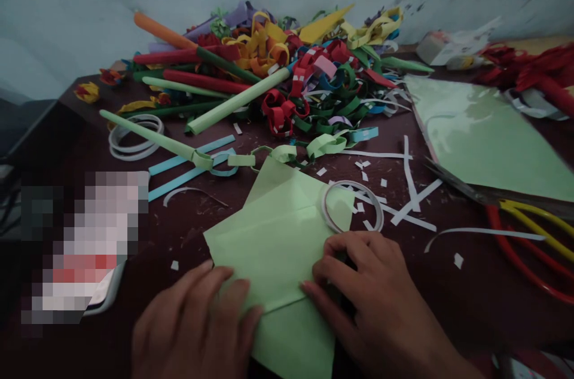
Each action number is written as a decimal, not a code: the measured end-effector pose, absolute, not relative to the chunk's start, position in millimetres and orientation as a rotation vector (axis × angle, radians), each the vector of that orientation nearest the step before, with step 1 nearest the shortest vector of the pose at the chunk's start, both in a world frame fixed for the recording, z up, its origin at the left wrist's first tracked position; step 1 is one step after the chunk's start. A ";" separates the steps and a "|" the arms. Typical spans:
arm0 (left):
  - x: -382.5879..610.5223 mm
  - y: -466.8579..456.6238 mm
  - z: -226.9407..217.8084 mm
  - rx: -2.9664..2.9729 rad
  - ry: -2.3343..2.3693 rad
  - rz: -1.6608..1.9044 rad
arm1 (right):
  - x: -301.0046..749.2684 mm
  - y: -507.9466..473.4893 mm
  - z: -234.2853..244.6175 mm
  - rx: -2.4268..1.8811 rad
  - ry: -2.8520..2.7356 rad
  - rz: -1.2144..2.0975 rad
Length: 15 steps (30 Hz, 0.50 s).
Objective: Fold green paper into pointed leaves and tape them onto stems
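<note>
A sheet of light green paper (264, 235), folded or rolled over at its near edge, lies in front of me over more green paper (296, 337). Curled along its lower left side, my left hand (192, 319) grips the sheet. My right hand (363, 283) holds its right side, the thumb at the near edge and the fingers bent above. A roll of white tape (326, 211) rests on the paper's right corner, just beyond my right fingers. Behind the sheet runs a chain of green paper loops (283, 154).
Coloured paper chains and rolled tubes (242, 98) are heaped by the wall. Red-and-yellow-handled scissors (497, 205) and green sheets (493, 134) lie right. White strips (415, 220) and scraps are scattered nearby. A phone (105, 289), partly blurred, and tape rolls (134, 138) are left.
</note>
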<state>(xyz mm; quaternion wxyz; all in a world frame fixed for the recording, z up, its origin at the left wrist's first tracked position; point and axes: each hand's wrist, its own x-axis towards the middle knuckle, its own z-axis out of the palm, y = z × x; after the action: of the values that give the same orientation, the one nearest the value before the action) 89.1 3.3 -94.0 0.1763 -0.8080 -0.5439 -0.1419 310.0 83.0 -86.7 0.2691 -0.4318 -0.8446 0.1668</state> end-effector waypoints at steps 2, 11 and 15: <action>102.3 -0.4 -98.2 -2.310 -1.326 -0.368 | 309.7 82.0 -87.6 -1.162 -2.278 0.416; 137.8 -21.0 -134.3 -2.297 -1.511 -0.640 | 310.9 76.3 -92.8 -1.183 -2.277 0.397; 140.6 -22.3 -133.2 -2.245 -1.533 -0.677 | 312.9 76.6 -93.8 -1.177 -2.287 0.358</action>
<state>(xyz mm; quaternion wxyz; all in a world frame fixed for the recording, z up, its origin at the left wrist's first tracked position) 140.6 -22.3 -133.2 0.1693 -0.7898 -0.5393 -0.2380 312.9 76.6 -93.8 0.2688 -0.4364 -0.8483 0.1329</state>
